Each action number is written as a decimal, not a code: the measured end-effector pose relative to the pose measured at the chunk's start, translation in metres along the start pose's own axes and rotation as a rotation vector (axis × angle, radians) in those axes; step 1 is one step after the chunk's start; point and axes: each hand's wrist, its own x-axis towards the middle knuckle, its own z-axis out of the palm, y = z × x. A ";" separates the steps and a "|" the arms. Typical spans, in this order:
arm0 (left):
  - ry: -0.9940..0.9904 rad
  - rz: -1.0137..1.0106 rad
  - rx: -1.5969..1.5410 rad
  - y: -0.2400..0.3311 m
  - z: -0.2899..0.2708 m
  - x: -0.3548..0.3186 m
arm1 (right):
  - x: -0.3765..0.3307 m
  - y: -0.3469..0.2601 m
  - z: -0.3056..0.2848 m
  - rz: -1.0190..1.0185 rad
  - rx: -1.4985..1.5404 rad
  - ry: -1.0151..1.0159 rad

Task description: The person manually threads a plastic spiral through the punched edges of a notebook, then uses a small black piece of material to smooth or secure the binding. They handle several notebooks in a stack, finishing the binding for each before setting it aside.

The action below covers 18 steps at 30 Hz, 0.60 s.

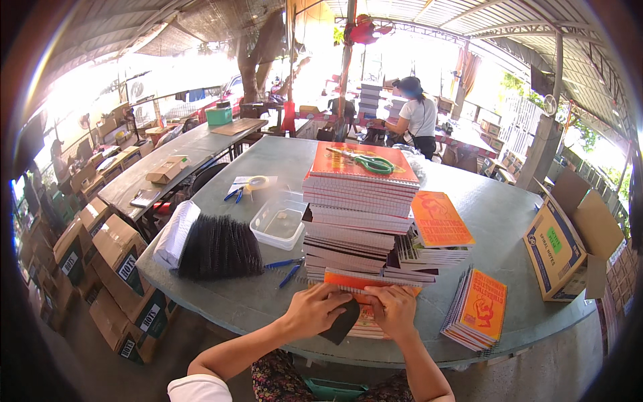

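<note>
My left hand point(313, 309) and my right hand point(392, 309) rest side by side on an orange-covered spiral notebook point(348, 281) lying at the near edge of the grey-green table point(268, 295). Both hands pinch a dark, flat piece of card point(342, 323) at the notebook's front edge. Right behind the hands rises a tall stack of spiral notebooks point(358, 214), and green-handled scissors point(370, 163) lie on its top orange cover.
Black spiral binding coils point(220, 248) and a white bundle point(175, 234) lie at the left. A clear plastic tub point(280, 223), blue pens point(289, 269), tape roll point(258, 182), more orange notebooks point(477, 309), an open carton point(569, 244). Cardboard boxes point(120, 268) stand on the floor. A person point(416, 117) stands far behind.
</note>
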 end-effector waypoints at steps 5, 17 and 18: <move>0.342 -0.080 0.112 0.001 -0.005 0.014 | -0.003 -0.009 -0.005 0.015 0.013 0.018; 0.053 -0.051 -0.049 0.007 0.006 0.019 | -0.025 0.024 -0.024 0.638 0.801 -0.063; 0.267 -0.135 -0.053 0.013 0.003 0.026 | -0.028 0.025 -0.023 0.669 0.922 -0.008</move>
